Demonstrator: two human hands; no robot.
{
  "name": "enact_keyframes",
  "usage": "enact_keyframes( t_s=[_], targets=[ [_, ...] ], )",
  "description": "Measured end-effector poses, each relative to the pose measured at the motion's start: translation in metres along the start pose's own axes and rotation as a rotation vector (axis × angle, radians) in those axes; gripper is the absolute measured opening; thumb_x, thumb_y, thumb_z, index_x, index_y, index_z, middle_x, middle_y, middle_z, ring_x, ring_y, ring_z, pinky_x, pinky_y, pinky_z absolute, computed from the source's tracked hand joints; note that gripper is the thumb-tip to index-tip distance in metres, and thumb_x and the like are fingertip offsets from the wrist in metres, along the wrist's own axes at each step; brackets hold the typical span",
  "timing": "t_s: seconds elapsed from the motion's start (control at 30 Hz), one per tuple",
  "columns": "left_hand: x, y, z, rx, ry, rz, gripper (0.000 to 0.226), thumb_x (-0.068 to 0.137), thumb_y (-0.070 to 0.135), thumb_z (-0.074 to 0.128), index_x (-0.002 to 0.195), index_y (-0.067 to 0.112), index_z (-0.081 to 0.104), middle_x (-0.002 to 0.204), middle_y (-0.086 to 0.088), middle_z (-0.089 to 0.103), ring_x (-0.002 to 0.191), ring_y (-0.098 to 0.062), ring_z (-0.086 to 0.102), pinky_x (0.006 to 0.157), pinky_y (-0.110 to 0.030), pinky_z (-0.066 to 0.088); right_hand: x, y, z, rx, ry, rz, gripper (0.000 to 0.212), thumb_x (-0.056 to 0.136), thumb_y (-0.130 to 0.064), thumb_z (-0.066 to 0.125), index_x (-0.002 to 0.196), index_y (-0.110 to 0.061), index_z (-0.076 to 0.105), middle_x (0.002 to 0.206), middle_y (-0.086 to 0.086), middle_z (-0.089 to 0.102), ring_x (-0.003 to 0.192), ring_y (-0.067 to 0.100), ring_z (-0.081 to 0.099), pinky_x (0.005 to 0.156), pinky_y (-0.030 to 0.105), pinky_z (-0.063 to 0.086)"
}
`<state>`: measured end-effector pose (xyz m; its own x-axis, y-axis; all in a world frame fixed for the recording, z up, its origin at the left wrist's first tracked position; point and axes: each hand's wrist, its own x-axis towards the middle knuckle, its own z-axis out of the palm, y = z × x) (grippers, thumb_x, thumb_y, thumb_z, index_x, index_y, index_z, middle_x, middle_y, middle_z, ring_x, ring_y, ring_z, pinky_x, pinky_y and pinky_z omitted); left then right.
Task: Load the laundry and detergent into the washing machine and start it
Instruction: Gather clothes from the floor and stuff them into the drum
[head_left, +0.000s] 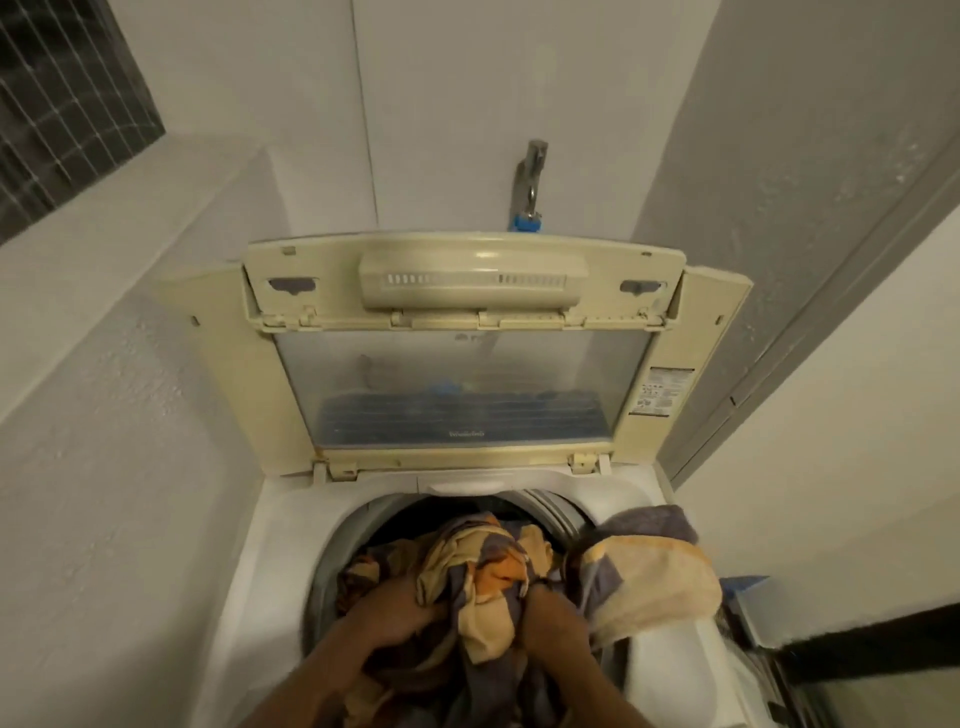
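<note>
Head view, the only one. Step in hand: loading. The washing machine (270, 545) sits centre frame with its lid (462, 384) tipped up against the back wall. The laundry (483, 561), a yellow, purple and orange patterned bundle, is heaped in the mouth of the drum (332, 551) at lower centre, partly above the rim. The left hand (400, 608) has its fingers dug into the cloth and gripping it. The right hand (545, 603) is buried in the fabric past the knuckles, so I cannot tell its grip. A towel (649, 566) of the same colours hangs over the right edge of the opening, half in, half out. My read: next move is pushing the bundle down below the rim and pulling that towel in. Detergent, closing the lid and starting come after. Count: one machine, one lid, two hands, one bundle (pieces not separable), one towel, one tap (530, 171) on the wall above, upper centre. Detergent: none in view. Controls: not in view.
</note>
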<state>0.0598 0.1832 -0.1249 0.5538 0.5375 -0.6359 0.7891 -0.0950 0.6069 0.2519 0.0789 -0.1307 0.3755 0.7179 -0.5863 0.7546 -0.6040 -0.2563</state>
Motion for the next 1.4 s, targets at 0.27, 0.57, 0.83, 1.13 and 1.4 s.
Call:
enact_keyframes(
  t_s=[0.27,0.57,0.83,1.13,1.4],
  targets=[
    [-0.04,-0.027,-0.055,0.759,-0.134,-0.021,0.126,0.062,0.075,0.068,0.148,0.04,-0.017,0.162,-0.009,-0.002,0.148,-0.032,-0.003,0.121,-0.046,0.001,-0.017,0.023,-0.067,-0.413,0.455,0.054,0.087,0.075,-0.044,0.075,0.15,-0.026,0.033,0.16,0.015,0.021,0.148,0.038,0.012,0.109,0.065,-0.017],
    [-0.039,-0.025,-0.017,0.851,-0.035,-0.072,0.067,0.089,0.015,0.047,0.15,0.019,0.019,0.157,-0.02,0.009,0.14,-0.044,0.024,0.117,-0.052,0.017,-0.044,0.021,-0.033,0.085,0.506,-0.122,0.028,0.09,-0.016,0.06,0.111,-0.034,0.061,0.118,-0.01,0.056,0.107,0.011,0.058,0.085,0.016,0.046],
    [-0.018,-0.036,-0.006,0.561,0.12,-0.062,0.069,0.095,0.025,0.043,0.154,0.027,0.007,0.161,-0.014,0.002,0.143,-0.038,0.024,0.116,-0.042,0.025,-0.018,-0.06,0.009,0.538,0.489,-0.098,0.083,0.075,-0.038,0.081,0.145,-0.027,0.038,0.143,0.004,0.033,0.131,0.022,0.038,0.112,0.031,0.033],
    [0.034,-0.067,0.008,0.502,0.022,-0.16,0.088,0.095,0.035,0.05,0.15,0.028,-0.018,0.159,-0.015,-0.017,0.146,-0.042,-0.004,0.117,-0.053,0.018,0.047,-0.014,0.071,0.801,0.089,-0.068,0.136,0.046,-0.094,0.058,0.149,-0.042,-0.013,0.162,0.007,0.019,0.146,0.027,0.026,0.115,0.041,0.034],
    [0.066,-0.077,0.017,0.381,0.012,-0.169,0.086,0.096,0.043,0.045,0.149,0.032,-0.021,0.159,-0.016,-0.018,0.146,-0.042,0.002,0.118,-0.051,0.016,0.094,-0.009,0.086,0.741,-0.054,0.014,0.117,0.077,-0.056,0.073,0.156,-0.014,-0.002,0.157,0.019,0.021,0.142,0.038,0.029,0.113,0.042,0.033]
  ],
)
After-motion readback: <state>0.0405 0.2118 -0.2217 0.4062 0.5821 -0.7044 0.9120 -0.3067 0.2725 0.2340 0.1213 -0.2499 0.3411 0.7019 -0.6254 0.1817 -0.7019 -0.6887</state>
